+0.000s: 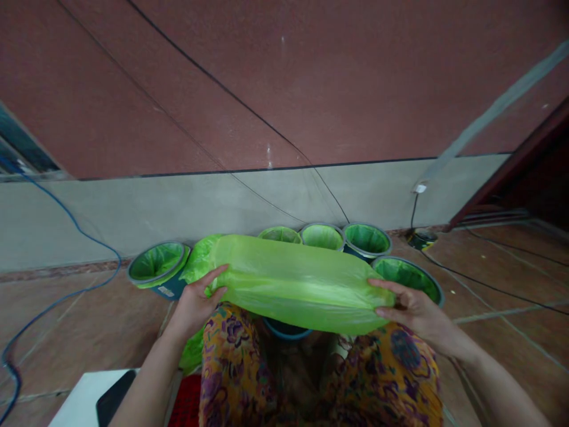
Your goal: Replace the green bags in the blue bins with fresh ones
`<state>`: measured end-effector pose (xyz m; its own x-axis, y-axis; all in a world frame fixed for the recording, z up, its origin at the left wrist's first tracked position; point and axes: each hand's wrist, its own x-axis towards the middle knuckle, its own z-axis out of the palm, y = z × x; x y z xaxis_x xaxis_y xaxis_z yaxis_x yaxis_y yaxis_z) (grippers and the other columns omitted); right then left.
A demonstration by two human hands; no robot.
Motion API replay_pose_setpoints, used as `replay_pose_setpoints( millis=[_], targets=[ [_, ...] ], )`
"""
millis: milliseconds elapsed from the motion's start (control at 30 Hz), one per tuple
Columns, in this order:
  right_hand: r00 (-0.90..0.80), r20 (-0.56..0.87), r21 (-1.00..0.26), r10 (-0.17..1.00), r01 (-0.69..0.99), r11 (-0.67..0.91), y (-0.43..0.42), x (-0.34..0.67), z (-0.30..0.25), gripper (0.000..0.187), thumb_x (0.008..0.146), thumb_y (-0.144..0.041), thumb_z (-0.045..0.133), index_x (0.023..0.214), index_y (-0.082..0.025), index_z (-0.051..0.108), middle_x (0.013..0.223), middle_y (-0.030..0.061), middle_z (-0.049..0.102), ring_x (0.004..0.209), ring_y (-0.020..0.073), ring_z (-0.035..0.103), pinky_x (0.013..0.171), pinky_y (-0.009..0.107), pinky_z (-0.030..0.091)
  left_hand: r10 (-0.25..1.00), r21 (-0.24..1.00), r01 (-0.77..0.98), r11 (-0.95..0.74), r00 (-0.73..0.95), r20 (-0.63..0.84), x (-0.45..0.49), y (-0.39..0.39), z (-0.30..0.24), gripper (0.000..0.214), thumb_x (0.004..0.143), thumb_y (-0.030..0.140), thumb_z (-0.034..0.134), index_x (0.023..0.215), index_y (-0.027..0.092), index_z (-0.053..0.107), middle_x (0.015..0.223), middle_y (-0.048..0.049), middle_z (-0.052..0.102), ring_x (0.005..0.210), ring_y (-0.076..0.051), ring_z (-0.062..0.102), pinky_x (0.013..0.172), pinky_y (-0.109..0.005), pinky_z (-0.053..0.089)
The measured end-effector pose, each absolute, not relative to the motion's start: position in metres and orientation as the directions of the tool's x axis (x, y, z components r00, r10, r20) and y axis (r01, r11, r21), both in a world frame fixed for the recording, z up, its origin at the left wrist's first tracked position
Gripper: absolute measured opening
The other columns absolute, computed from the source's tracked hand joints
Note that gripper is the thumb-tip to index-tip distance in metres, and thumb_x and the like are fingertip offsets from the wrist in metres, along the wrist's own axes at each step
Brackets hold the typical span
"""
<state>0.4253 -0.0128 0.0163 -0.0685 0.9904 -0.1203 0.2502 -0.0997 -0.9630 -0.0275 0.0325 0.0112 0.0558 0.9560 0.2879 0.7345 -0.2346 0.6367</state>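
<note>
A light green plastic bag (293,279) is stretched sideways above my knees. My left hand (202,296) grips its left end, thumb and fingers closed on the plastic. At the other end, my right hand (406,305) pinches the bag's right edge. Beneath the bag, between my legs, shows part of a blue bin (288,332); most of it is hidden. Crumpled green plastic (198,255) lies behind and left of the held bag.
Bins lined with green bags stand along the wall, including a left bin (166,283) and a right bin (433,283). A blue cable (66,207) runs down at left. A small can (421,238) sits by the wall. A dark phone-like object (114,394) rests on a white surface (80,397).
</note>
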Motion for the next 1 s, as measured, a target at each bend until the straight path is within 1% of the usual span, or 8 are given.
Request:
replay_pose_setpoints(
  millis=[133, 267, 433, 567, 633, 700, 833, 1000],
  targets=[
    [-0.069, -0.036, -0.844, 0.997, 0.537, 0.006, -0.007, 0.431, 0.008, 0.058, 0.067, -0.030, 0.067, 0.123, -0.018, 0.057, 0.101, 0.0061, 0.069, 0.082, 0.0211, 0.065, 0.072, 0.032, 0.053, 0.927, 0.467, 0.817, -0.337, 0.204, 0.314, -0.035, 0.036, 0.007, 0.049, 0.081, 0.038, 0.054, 0.128, 0.026, 0.053, 0.124, -0.0034, 0.062, 0.111, -0.021, 0.058, 0.099, -0.036, 0.044],
    [-0.010, 0.119, -0.603, 0.993, 0.793, 0.080, -0.003, 0.432, 0.002, 0.034, 0.074, -0.029, 0.058, 0.104, -0.020, 0.068, 0.101, 0.0067, 0.068, 0.089, 0.0228, 0.063, 0.083, 0.035, 0.049, 0.877, 0.317, 0.843, -0.434, 0.315, 0.363, -0.037, 0.041, 0.001, 0.038, 0.081, 0.034, 0.051, 0.115, 0.023, 0.064, 0.104, -0.0072, 0.068, 0.099, -0.023, 0.062, 0.091, -0.037, 0.048],
    [0.004, 0.219, -0.537, 0.976, 0.836, 0.117, -0.002, 0.428, -0.004, 0.023, 0.081, -0.033, 0.050, 0.084, -0.023, 0.070, 0.090, 0.0056, 0.065, 0.082, 0.0203, 0.062, 0.079, 0.034, 0.049, 0.833, 0.273, 0.864, -0.423, 0.253, 0.492, -0.036, 0.045, -0.004, 0.017, 0.072, 0.029, 0.059, 0.082, 0.024, 0.072, 0.086, -0.0068, 0.067, 0.089, -0.023, 0.060, 0.097, -0.040, 0.041],
    [0.091, 0.352, -0.669, 0.931, 0.721, 0.182, -0.007, 0.429, -0.003, 0.019, 0.074, -0.038, 0.062, 0.078, -0.022, 0.070, 0.122, 0.0076, 0.057, 0.114, 0.0265, 0.051, 0.102, 0.042, 0.036, 0.838, 0.492, 0.766, -0.415, 0.110, 0.535, -0.036, 0.034, 0.007, 0.010, 0.065, 0.028, 0.066, 0.072, 0.022, 0.069, 0.127, -0.0072, 0.054, 0.117, -0.029, 0.048, 0.106, -0.043, 0.031],
    [0.139, 0.343, -0.810, 0.929, 0.544, 0.218, -0.013, 0.428, 0.004, 0.018, 0.073, -0.039, 0.065, 0.074, -0.022, 0.070, 0.135, 0.0051, 0.049, 0.124, 0.0280, 0.044, 0.106, 0.043, 0.031, 0.869, 0.684, 0.600, -0.416, 0.042, 0.492, -0.034, 0.025, 0.019, 0.007, 0.065, 0.027, 0.066, 0.069, 0.021, 0.067, 0.135, -0.0051, 0.050, 0.125, -0.029, 0.043, 0.108, -0.041, 0.029],
    [0.206, 0.283, -0.939, 0.937, 0.259, 0.227, -0.021, 0.424, 0.013, 0.019, 0.073, -0.039, 0.065, 0.076, -0.022, 0.070, 0.137, 0.0041, 0.048, 0.122, 0.0283, 0.046, 0.101, 0.041, 0.037, 0.894, 0.844, 0.352, -0.405, -0.042, 0.446, -0.028, 0.015, 0.032, 0.006, 0.067, 0.026, 0.065, 0.066, 0.020, 0.067, 0.132, -0.0043, 0.053, 0.124, -0.029, 0.044, 0.106, -0.040, 0.033],
    [0.316, 0.149, -0.965, 0.937, -0.162, 0.208, -0.029, 0.412, 0.030, 0.031, 0.074, -0.041, 0.064, 0.098, -0.023, 0.068, 0.124, 0.0068, 0.059, 0.107, 0.0269, 0.058, 0.086, 0.039, 0.049, 0.920, 0.937, 0.006, -0.350, -0.185, 0.345, -0.014, 0.001, 0.055, 0.015, 0.068, 0.026, 0.063, 0.077, 0.018, 0.071, 0.120, -0.0062, 0.062, 0.112, -0.027, 0.053, 0.098, -0.037, 0.041],
    [0.561, 0.170, -0.964, 0.810, -0.077, 0.256, -0.020, 0.396, 0.037, 0.026, 0.077, -0.046, 0.060, 0.089, -0.023, 0.062, 0.085, 0.0039, 0.066, 0.077, 0.0200, 0.062, 0.070, 0.032, 0.050, 0.914, 0.950, -0.059, -0.307, -0.295, 0.277, -0.001, 0.002, 0.054, 0.029, 0.074, 0.034, 0.062, 0.099, 0.020, 0.066, 0.095, -0.0027, 0.067, 0.087, -0.018, 0.061, 0.080, -0.028, 0.049]
  ],
)
